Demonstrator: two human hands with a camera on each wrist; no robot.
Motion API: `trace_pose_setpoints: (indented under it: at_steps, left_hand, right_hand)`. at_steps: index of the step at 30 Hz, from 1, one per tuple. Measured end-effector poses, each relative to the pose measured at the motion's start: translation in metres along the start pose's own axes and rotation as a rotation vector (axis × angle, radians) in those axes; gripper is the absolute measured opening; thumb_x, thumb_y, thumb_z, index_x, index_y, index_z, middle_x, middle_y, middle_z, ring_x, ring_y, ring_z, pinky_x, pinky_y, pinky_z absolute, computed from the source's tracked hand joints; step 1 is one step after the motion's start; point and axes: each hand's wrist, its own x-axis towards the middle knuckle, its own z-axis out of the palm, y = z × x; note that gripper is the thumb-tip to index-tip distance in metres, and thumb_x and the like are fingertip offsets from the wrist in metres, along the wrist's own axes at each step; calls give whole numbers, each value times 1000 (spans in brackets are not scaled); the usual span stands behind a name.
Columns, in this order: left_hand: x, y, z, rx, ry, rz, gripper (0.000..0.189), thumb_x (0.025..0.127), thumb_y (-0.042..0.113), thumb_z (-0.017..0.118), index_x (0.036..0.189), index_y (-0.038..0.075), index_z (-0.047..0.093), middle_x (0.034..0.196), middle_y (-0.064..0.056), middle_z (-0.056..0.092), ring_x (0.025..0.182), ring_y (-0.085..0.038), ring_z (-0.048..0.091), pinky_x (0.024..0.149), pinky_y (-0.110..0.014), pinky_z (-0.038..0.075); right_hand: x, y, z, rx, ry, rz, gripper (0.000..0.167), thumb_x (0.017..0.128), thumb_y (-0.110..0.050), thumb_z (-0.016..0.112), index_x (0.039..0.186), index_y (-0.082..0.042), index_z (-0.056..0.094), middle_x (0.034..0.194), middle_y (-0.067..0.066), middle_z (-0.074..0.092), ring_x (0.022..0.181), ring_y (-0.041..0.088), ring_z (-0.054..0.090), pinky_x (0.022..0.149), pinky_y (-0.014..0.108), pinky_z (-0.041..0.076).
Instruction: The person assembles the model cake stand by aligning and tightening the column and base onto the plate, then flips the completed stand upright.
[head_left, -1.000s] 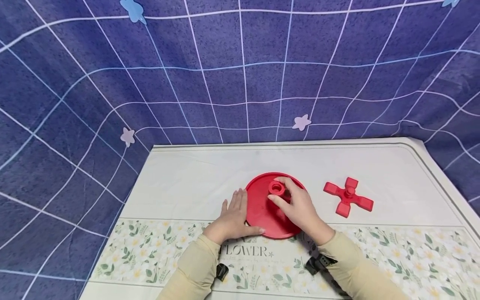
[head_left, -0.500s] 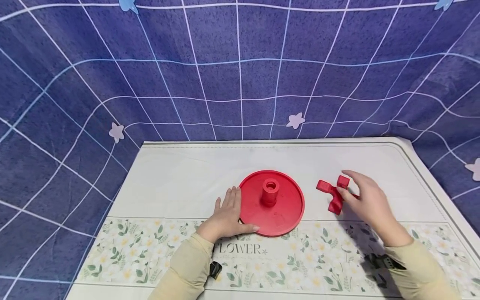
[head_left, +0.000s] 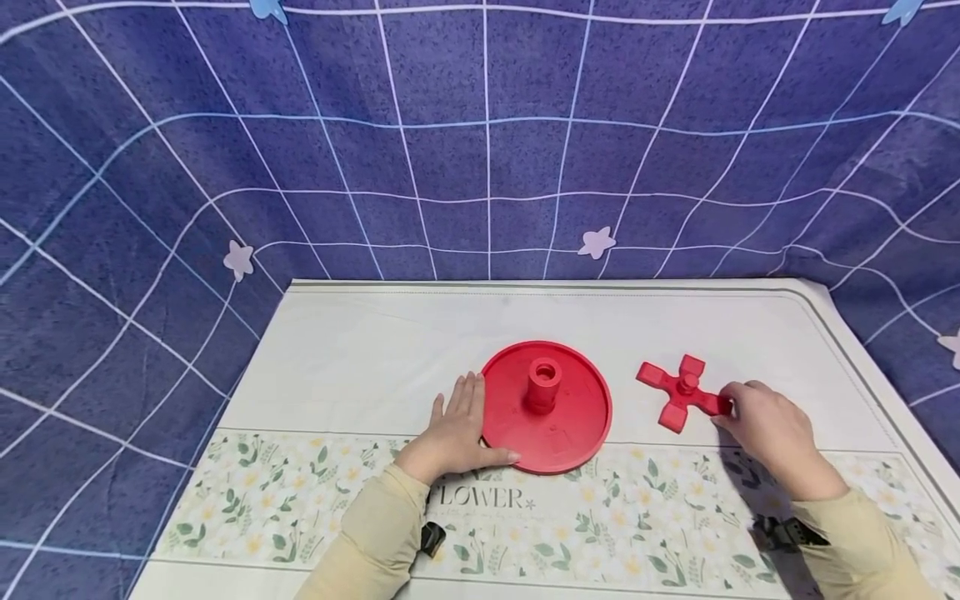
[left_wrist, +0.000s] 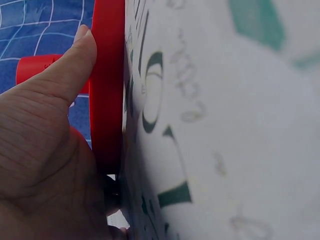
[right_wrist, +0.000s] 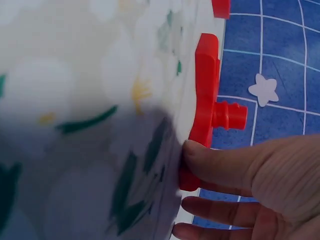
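A round red disc (head_left: 573, 429) with a raised rim lies on the table, and a hollow red post (head_left: 543, 390) stands upright at its middle. My left hand (head_left: 453, 437) rests against the disc's left edge, fingers straight and thumb spread along the near rim. In the left wrist view the thumb (left_wrist: 75, 65) lies against the red rim. To the right is a red four-armed cross piece (head_left: 678, 393) with a ridged peg (right_wrist: 230, 116) sticking up from its centre. My right hand (head_left: 776, 429) pinches the end of its right arm between thumb and fingers.
The table (head_left: 390, 350) is covered by a white cloth with a floral band (head_left: 285, 492) along the near side. A blue grid-patterned curtain (head_left: 480, 150) with stars hangs behind and at both sides.
My right hand let go of the post on the disc, moved right to the cross piece and now pinches its right arm. The left hand stays at the disc's edge.
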Motion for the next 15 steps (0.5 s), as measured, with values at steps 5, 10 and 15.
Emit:
trace_pose_setpoints:
  at_steps: [5,10,15]
  left_hand:
    - [-1,2,0,4,-10,2,123,78,69,65,154,-3,1,162,-20,-1,148,-35,-4,115,-58,1]
    - [-1,1,0,2,-13,7,123,79,68,65,154,-4,-1,161,-21,-3,148,-36,-6,115,-59,0]
    - [0,1,0,-9,-1,8,124,78,69,65,154,-4,0,161,-21,-1,148,-36,-4,115,-59,1]
  right_hand:
    - [0,-1,-12,39,-76,34,23,78,-11,75,91,3,63,69,6,55,59,20,47,49,36,36]
    - [-3,-6,-21,123,9,21,27,79,-10,72,97,3,59,77,16,62,63,26,54,52,37,38]
    - [-3,-16,-24,231,147,-33,30,81,-6,73,103,2,55,90,24,68,70,35,65,55,36,41]
